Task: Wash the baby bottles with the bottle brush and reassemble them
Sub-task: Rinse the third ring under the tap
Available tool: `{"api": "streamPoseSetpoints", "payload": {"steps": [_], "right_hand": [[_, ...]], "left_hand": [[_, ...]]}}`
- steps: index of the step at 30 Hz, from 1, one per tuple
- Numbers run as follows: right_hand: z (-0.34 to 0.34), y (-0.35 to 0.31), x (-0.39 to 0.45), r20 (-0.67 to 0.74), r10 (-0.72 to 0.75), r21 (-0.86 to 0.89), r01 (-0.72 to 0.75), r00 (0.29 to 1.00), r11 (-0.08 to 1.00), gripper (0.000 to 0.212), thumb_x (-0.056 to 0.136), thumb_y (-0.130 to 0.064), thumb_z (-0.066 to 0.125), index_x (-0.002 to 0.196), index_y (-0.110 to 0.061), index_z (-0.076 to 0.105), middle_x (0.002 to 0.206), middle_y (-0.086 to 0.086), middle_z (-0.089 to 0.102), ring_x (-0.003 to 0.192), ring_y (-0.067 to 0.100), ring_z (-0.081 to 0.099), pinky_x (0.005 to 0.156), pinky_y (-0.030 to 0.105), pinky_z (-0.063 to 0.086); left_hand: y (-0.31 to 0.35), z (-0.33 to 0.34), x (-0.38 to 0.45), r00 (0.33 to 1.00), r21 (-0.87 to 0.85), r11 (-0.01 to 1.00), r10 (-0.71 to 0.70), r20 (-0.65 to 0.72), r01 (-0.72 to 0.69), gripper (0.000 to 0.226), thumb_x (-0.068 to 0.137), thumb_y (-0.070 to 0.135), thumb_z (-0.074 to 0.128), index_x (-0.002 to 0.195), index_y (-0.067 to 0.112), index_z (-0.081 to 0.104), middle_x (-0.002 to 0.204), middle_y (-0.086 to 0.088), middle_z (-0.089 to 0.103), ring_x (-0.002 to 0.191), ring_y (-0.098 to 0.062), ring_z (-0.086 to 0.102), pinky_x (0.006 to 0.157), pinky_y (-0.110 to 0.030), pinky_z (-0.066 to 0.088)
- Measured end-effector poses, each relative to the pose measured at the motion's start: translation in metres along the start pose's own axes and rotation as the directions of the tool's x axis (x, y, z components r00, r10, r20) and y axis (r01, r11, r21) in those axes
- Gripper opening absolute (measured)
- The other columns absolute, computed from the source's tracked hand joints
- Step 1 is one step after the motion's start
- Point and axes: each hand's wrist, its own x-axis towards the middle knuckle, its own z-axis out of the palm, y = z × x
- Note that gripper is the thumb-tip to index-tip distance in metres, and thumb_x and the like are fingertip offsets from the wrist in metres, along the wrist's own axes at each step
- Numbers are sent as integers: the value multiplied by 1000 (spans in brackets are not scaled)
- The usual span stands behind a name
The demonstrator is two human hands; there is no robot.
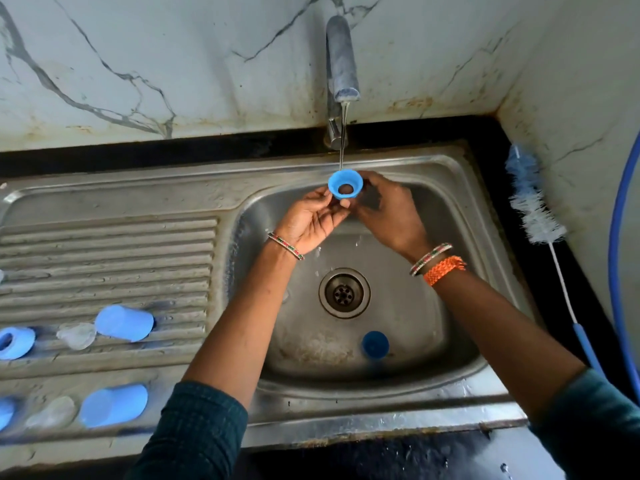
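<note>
While water runs, your left hand [311, 220] and right hand [384, 209] pinch the blue screw collar [345, 183] between fingertips; light, rigid, probably slippery—grip its rim.

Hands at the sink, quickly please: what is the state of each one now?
Left hand: pinches the blue ring at its lower edge, under the running tap.
Right hand: holds the same ring from the right side.

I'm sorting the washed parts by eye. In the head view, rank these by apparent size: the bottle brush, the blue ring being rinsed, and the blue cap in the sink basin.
1. bottle brush, far the longest
2. blue ring
3. blue cap, slightly smaller-looking; close enough that this order is unsure.
</note>
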Motion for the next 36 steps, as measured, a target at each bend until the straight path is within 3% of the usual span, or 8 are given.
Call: {"api": "streamPoseSetpoints", "payload": {"steps": [6,12,18,21,25,28,31,36], "right_hand": [[-1,-6,24,-81,-30,4,31,996,1000,40,76,-17,78,109,-5,58,109,3,67,96,7,61,80,9,47],[-12,0,35,160,-22,431,-49,987,901,46,66,0,79,97,-19,52,100,4,64,93,9,64,78,24,53],[-10,-13,49,249,58,653,-212,967,727,24,76,-13,62,100,-15,58,83,8,60,61,9,57,54,24,48],[-6,-17,49,276,132,539,-266,952,799,22,87,-37,56,86,-16,57,64,4,55,44,10,43,43,23,37],[-3,-24,40,295,290,156,-346,910,925,66,98,-60,23,70,-12,58,49,3,48,36,11,38,37,18,29],[-3,-26,42,222,278,92,-304,935,948,63,99,-56,24,79,-9,61,65,10,62,46,13,56,41,24,45],[2,-18,39,222,233,484,-314,947,817,17,102,-27,44,106,-13,52,100,11,62,75,15,65,63,32,59],[2,-4,40,124,75,587,-134,989,798,32,81,4,61,110,-11,59,100,4,65,82,5,62,66,20,49]], "left_hand": [[13,17,9,990,291,957,61,-126,-21,24,97,14,38,97,1,59,79,-11,63,66,-15,65,68,-28,58],[23,15,9,960,784,610,272,-72,-115,16,94,1,50,84,6,61,54,0,66,47,-10,64,48,-22,55],[13,16,16,711,922,220,699,78,-318,31,88,14,63,59,5,58,48,-9,56,37,-17,54,37,-30,48],[15,7,23,589,947,101,801,105,-305,20,81,16,65,68,1,60,55,-12,60,45,-24,58,46,-31,50],[15,8,20,594,908,-44,743,309,-417,18,78,1,64,95,2,70,79,0,69,68,-1,63,69,-15,52],[12,6,22,604,919,45,766,220,-393,15,81,4,66,95,3,72,79,2,69,67,1,64,68,-22,55],[12,3,24,630,914,225,776,43,-339,10,84,14,66,88,5,68,73,-9,70,56,-15,67,52,-31,57],[9,15,19,761,888,392,644,-77,-242,25,92,14,58,79,-8,59,53,-13,58,33,-12,52,34,-23,46]]}}
